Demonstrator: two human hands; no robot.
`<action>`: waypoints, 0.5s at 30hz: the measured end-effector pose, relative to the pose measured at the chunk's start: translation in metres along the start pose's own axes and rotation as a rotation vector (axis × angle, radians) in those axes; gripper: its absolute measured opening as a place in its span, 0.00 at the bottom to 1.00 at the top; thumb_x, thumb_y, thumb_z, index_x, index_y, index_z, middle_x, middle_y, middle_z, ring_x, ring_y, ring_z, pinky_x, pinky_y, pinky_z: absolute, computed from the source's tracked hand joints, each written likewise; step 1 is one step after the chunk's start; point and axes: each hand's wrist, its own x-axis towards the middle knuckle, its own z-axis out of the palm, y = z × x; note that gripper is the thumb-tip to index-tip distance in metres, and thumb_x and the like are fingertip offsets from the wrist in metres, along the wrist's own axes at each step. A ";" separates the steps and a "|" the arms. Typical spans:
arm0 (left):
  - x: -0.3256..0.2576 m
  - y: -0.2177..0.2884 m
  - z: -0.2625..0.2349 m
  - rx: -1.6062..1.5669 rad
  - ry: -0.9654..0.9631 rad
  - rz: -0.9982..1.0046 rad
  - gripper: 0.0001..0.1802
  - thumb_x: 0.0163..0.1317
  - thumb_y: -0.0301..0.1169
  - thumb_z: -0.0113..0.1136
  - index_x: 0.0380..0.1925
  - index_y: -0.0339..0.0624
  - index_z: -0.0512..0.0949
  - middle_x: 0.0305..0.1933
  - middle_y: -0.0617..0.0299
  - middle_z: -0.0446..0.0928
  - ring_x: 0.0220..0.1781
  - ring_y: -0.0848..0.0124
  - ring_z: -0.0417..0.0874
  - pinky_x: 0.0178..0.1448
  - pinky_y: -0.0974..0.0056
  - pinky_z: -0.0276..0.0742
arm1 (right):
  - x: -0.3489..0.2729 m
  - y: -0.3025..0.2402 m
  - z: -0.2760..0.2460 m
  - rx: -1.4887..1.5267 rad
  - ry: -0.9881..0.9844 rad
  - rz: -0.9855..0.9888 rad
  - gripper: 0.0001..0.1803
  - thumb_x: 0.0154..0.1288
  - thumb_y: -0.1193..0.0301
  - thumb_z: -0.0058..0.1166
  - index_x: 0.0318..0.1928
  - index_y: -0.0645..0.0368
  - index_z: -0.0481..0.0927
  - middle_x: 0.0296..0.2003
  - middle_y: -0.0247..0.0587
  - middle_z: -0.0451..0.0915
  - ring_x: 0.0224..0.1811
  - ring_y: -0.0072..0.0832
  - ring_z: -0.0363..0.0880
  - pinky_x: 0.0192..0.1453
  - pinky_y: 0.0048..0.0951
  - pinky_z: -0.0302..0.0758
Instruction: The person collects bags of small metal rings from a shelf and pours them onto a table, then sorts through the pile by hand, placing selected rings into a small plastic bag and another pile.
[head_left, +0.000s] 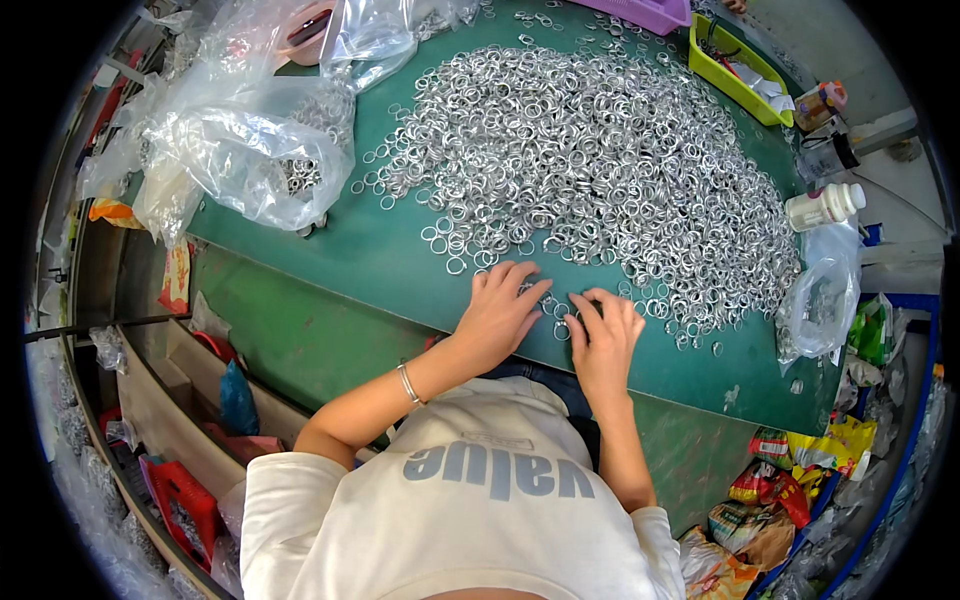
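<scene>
A wide heap of silver metal rings [590,140] covers much of the green tabletop [300,255]. Just in front of the heap, near the table's front edge, a few loose rings [560,312] lie between my hands. My left hand [498,312] is bent over them from the left, fingers apart, its fingertips at the rings. From the other side, my right hand [607,340] reaches in with thumb and index finger apart beside the same rings. Neither hand visibly grips one, though the fingers partly cover some. A bracelet circles my left wrist.
Clear plastic bags [250,165], one with rings inside, fill the table's left. Behind the heap are a purple tray [640,12] and a yellow-green basket [740,75]. A white bottle [825,207] and clear bag [820,300] lie right. Colourful packets [770,490] sit low right.
</scene>
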 end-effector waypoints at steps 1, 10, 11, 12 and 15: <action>0.002 0.000 0.002 0.039 0.004 0.001 0.18 0.50 0.24 0.63 0.43 0.42 0.75 0.51 0.57 0.69 0.54 0.58 0.68 0.55 0.57 0.60 | 0.002 -0.001 0.003 -0.009 -0.011 -0.010 0.10 0.52 0.74 0.60 0.38 0.57 0.80 0.41 0.36 0.74 0.44 0.35 0.68 0.49 0.37 0.59; 0.013 -0.006 -0.007 -0.100 0.094 -0.117 0.16 0.49 0.23 0.64 0.40 0.42 0.74 0.46 0.60 0.71 0.51 0.62 0.70 0.52 0.59 0.60 | 0.007 0.008 0.005 -0.034 0.127 0.001 0.05 0.51 0.76 0.59 0.31 0.57 0.78 0.36 0.34 0.74 0.41 0.34 0.69 0.47 0.37 0.58; 0.014 -0.007 -0.009 -0.083 0.101 -0.120 0.16 0.49 0.23 0.64 0.40 0.42 0.74 0.45 0.60 0.71 0.50 0.62 0.71 0.52 0.59 0.60 | 0.008 0.006 0.003 -0.037 0.093 -0.019 0.06 0.51 0.76 0.59 0.31 0.57 0.78 0.36 0.34 0.74 0.41 0.34 0.69 0.47 0.37 0.58; 0.014 -0.008 -0.011 -0.064 0.107 -0.123 0.16 0.49 0.22 0.64 0.39 0.42 0.74 0.44 0.60 0.71 0.49 0.62 0.72 0.52 0.59 0.61 | 0.010 0.001 0.001 -0.038 0.059 -0.038 0.06 0.51 0.76 0.59 0.32 0.57 0.78 0.36 0.34 0.74 0.40 0.34 0.69 0.47 0.37 0.58; 0.016 -0.014 -0.013 -0.078 0.173 -0.119 0.17 0.50 0.21 0.63 0.41 0.41 0.73 0.43 0.59 0.73 0.44 0.64 0.74 0.49 0.62 0.64 | 0.010 0.002 0.004 -0.056 0.010 -0.040 0.07 0.51 0.75 0.59 0.33 0.58 0.77 0.36 0.34 0.74 0.42 0.34 0.69 0.48 0.37 0.57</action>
